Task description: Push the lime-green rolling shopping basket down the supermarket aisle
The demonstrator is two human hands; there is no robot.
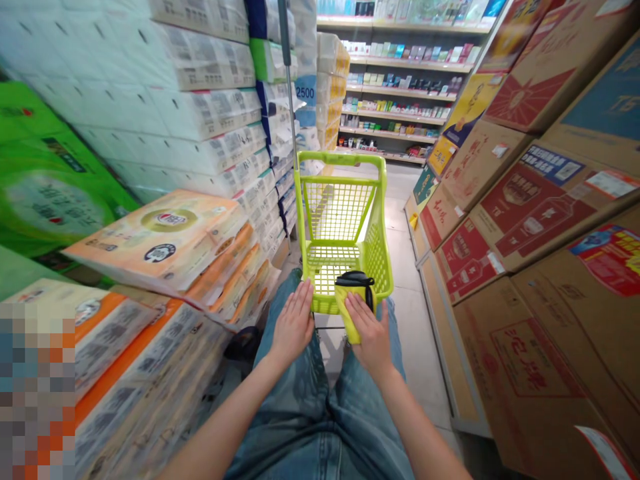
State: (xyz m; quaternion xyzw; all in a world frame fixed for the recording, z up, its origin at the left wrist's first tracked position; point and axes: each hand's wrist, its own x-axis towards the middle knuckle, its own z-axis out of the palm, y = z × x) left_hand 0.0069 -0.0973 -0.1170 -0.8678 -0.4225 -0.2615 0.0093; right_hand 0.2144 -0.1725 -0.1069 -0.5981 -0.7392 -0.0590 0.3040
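A lime-green shopping basket [340,213] with grid walls stands upright between my knees, its handle bar on the far side. My left hand [294,319] lies with straight fingers against the near left corner of the rim. At the near right of the rim, my right hand [369,330] presses a yellow cloth [352,331] with its fingers laid over it. A black piece [354,279] sits at the cloth's top; its kind is unclear. The basket's mesh floor shows through the open top.
Orange tissue packs [170,230] and tall stacks of white paper packs [125,100] rise on my left. Cardboard cartons [545,347] are piled on my right. A thin grey pole [291,100] stands at the basket's left corner. Stocked shelves [400,100] end the aisle.
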